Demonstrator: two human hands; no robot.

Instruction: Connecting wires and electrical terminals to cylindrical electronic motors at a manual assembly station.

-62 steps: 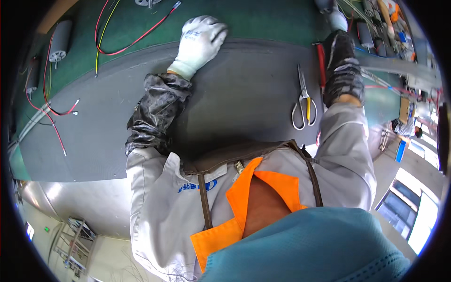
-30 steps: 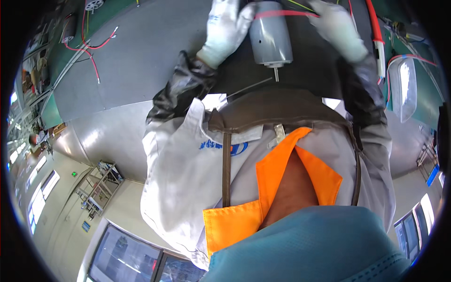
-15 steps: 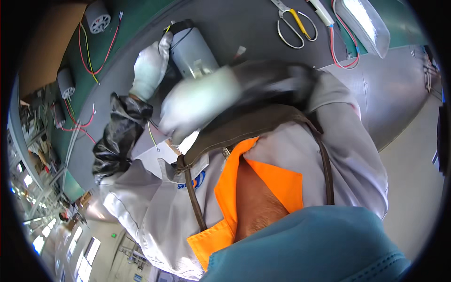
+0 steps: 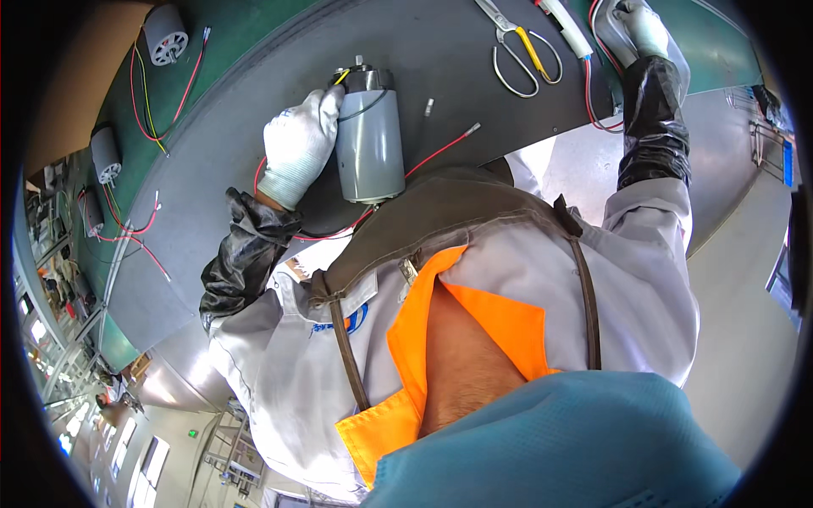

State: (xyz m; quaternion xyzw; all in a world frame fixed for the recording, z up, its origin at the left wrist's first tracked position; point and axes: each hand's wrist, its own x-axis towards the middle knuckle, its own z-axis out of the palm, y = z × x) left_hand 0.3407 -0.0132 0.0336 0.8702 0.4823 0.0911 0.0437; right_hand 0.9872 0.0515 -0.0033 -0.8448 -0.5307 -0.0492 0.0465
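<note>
White-gloved left hand (image 4: 298,146) gripping grey cylindrical metal motor (image 4: 370,151), best steadied; white-gloved right hand (image 4: 642,30), right of motor: grip unclear.

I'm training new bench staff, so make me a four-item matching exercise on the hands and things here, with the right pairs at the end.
Column one:
1. Left hand
2. Right hand
3. Scissors
4. Large motor

Column two:
A. Lying on the dark mat, yellow on one handle
B. At the pale tray near the upper right
C. Against the side of a grey cylinder, near its dark end
D. Grey body, dark end cap

Pairs: 1-C, 2-B, 3-A, 4-D.
</note>
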